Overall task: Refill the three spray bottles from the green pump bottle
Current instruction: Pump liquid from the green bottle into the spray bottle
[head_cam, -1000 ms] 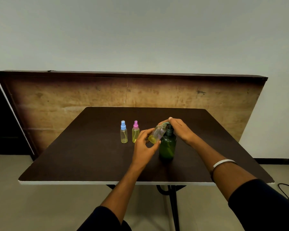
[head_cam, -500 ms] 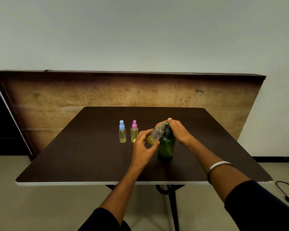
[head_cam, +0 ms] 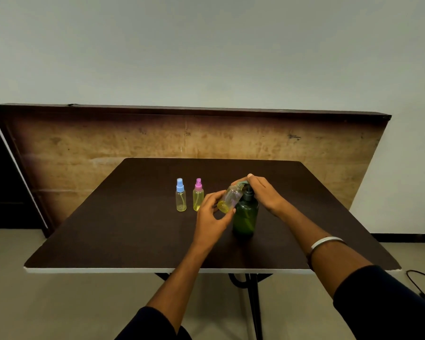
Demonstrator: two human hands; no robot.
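The green pump bottle stands upright near the middle of the dark table. My left hand holds a small clear bottle tilted on its side, its mouth up against the pump's nozzle and a little yellow liquid at its base. My right hand rests on top of the pump head, covering it. Two spray bottles stand upright to the left: one with a blue cap and one with a pink cap, both holding yellowish liquid.
A large wooden board leans against the wall behind the table. The table's white front edge is close to me. A black cable lies on the floor at the right.
Both hands and the bottles stay in nearly the same pose; only the camera view has shifted slightly.
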